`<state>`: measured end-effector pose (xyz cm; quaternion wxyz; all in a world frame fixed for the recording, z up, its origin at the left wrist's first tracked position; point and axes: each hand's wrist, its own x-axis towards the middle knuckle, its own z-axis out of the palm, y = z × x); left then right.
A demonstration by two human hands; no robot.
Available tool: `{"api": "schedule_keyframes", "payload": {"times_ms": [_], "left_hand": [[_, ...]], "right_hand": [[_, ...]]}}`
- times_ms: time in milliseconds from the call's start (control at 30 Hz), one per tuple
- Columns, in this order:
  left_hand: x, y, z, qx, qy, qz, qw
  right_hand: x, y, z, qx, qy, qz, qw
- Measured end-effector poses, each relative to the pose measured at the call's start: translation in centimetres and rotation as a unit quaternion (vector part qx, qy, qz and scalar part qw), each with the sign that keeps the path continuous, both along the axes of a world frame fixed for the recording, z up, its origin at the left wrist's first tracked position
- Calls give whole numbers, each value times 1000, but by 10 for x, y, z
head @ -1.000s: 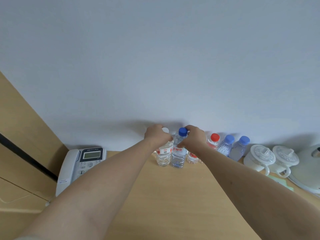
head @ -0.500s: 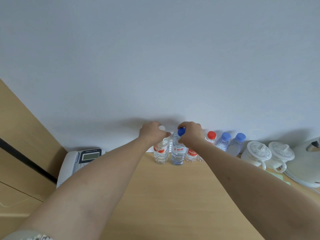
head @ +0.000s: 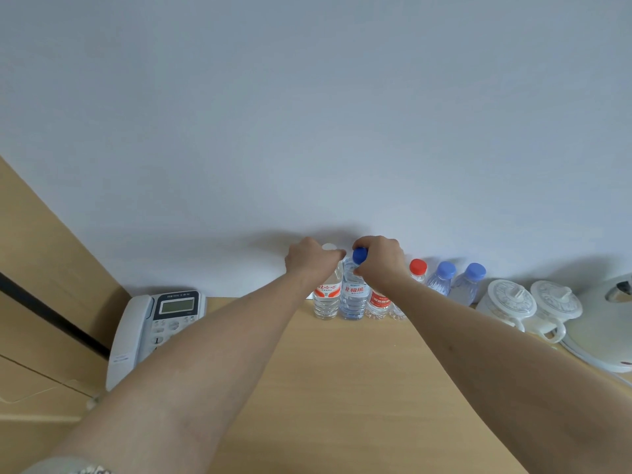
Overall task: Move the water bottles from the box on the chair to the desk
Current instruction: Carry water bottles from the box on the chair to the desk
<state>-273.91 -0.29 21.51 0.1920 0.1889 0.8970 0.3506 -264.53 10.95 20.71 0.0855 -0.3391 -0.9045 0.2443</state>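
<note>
A row of water bottles stands along the wall at the back of the wooden desk (head: 342, 388). My left hand (head: 309, 260) grips the neck of a white-capped bottle with a red label (head: 326, 299). My right hand (head: 379, 258) holds the top of a blue-capped bottle (head: 354, 297) right beside it. Both bottles stand upright on the desk. To the right stand a red-labelled bottle (head: 379, 302) partly hidden by my wrist, a red-capped bottle (head: 418, 270) and two small blue-capped bottles (head: 441, 280). The box and chair are out of view.
A grey desk telephone (head: 154, 326) sits at the left edge of the desk beside a wooden cabinet (head: 41, 302). Two white lidded cups (head: 509, 304) and a white kettle (head: 605, 323) stand at the right. The white wall rises directly behind the bottles.
The view has tilted up slightly, so the bottles appear a little lower. Both hands stay on the two bottle tops, which rest on the desk.
</note>
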Motion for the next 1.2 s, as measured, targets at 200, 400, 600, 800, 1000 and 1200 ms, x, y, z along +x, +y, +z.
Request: {"api": "schedule_keyframes", "payload": {"times_ms": [200,400,600,800,1000,1200], "left_hand": [[-2,-9,6,-13,1,-26,1000],[2,-18,29,-48,149,-108,982],[28,-34,47,-47,261,-232,936],[92,-37,39,-33,289,-350,890],[202,-19,34,-29,339,-476,811],[339,-5,47,-7,382,-568,729]], "right_hand": [[-1,-8,13,-26,27,-26,999],[24,-15,27,-9,41,-61,997],[70,-40,31,27,14,-96,995],[160,-81,26,74,-52,-178,980],[279,-111,35,70,-84,-303,947],[412,-141,47,68,-83,-416,903]]}}
